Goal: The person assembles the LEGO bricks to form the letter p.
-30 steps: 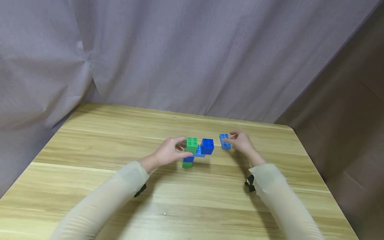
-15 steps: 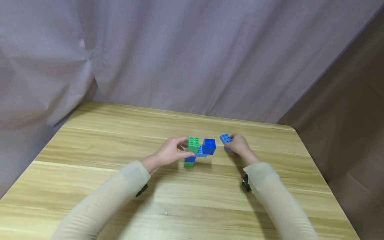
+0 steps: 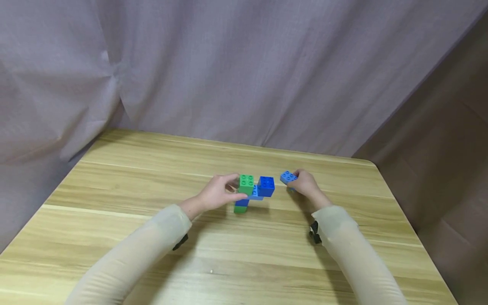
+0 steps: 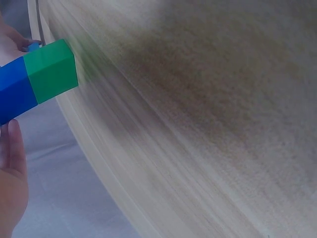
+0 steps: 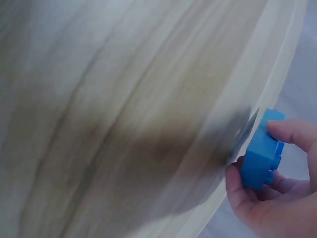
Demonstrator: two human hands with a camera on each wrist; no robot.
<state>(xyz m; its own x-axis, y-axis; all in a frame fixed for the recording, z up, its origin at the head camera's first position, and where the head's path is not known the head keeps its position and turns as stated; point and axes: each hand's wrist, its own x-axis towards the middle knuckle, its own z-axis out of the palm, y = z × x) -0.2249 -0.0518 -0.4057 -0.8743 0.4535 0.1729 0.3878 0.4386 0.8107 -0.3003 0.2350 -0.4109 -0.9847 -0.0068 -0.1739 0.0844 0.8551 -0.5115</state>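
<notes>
My left hand (image 3: pixel 215 192) grips a joined stack of toy building bricks by the green brick (image 3: pixel 246 185) on top. A light blue brick (image 3: pixel 255 196) juts right from the stack and carries a dark blue brick (image 3: pixel 266 186). Below are another dark blue brick (image 4: pixel 17 91) and a green brick (image 4: pixel 52 72), whose underside faces the left wrist camera. To the right, my right hand (image 3: pixel 305 184) pinches a separate light blue studded brick (image 5: pixel 260 148) between thumb and fingers, partly covering it. Its studs face up in the head view. The two hands are apart.
A wood-grain table (image 3: pixel 244 245) lies under both hands. Grey cloth (image 3: pixel 228 72) hangs behind its far edge, and brown cloth (image 3: pixel 438 178) hangs at the right. A tiny pale speck (image 3: pixel 211 271) lies near the front.
My right hand has taken hold of the separate light blue brick, which it was only reaching over before, and turned it. My left hand keeps its grip on the stack, almost still.
</notes>
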